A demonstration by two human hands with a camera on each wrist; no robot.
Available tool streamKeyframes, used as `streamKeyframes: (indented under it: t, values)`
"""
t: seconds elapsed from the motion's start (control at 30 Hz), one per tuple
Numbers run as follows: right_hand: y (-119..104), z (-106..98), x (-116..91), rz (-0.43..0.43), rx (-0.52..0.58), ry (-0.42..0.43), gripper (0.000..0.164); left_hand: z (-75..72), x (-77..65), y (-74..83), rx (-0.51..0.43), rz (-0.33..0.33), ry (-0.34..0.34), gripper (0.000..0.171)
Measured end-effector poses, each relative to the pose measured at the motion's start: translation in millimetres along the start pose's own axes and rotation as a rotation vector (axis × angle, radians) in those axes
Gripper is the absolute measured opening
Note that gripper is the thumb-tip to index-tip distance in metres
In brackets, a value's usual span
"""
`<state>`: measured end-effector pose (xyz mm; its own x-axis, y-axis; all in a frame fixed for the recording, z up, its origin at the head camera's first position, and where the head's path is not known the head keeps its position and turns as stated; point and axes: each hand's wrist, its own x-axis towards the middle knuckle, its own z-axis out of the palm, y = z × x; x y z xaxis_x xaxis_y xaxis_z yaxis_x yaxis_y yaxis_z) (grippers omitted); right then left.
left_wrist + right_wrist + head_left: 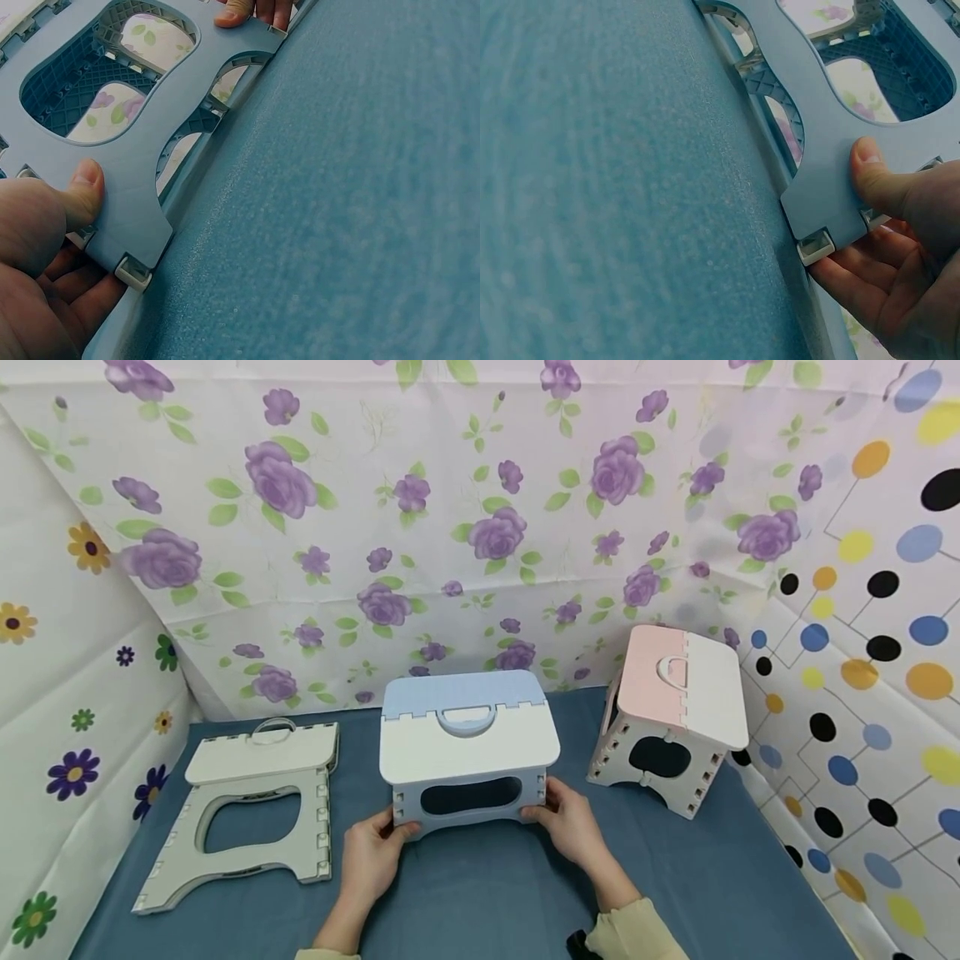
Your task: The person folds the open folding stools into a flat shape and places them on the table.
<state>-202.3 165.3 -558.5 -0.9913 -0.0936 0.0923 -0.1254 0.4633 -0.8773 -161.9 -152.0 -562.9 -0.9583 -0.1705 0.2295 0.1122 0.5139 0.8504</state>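
Note:
A blue and white folding step stool (pixel 468 747) stands unfolded and upright at the middle of the table, its blue handle lying on the top. My left hand (pixel 370 857) grips its left front leg, thumb on the blue front panel (pixel 127 195) and fingers behind the edge. On the other side my right hand (pixel 567 821) holds the right front leg the same way, with the thumb pressed on the front panel (pixel 825 180). Through the oval opening in the panel, the ribbed inside of the stool shows in both wrist views.
A folded-flat pale stool (pixel 255 814) lies at the left on the blue tablecloth (pixel 480 910). At the right stands an unfolded pink and white stool (pixel 682 693). Flowered cloth (pixel 450 527) hangs behind, and a dotted cloth (pixel 862 693) on the right side.

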Motion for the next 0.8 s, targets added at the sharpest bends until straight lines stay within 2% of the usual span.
streamKeyframes:
  t: [0.17,0.8]
  values:
    - [-0.6,0.3,0.9,-0.001,0.002,-0.001,0.029,-0.1,0.9,-1.0,0.002,0.022,0.012,0.036]
    - [1.9,0.3,0.2,0.005,-0.002,-0.011,0.031,0.6,1.0,-2.7,0.004,-0.002,0.001,0.033]
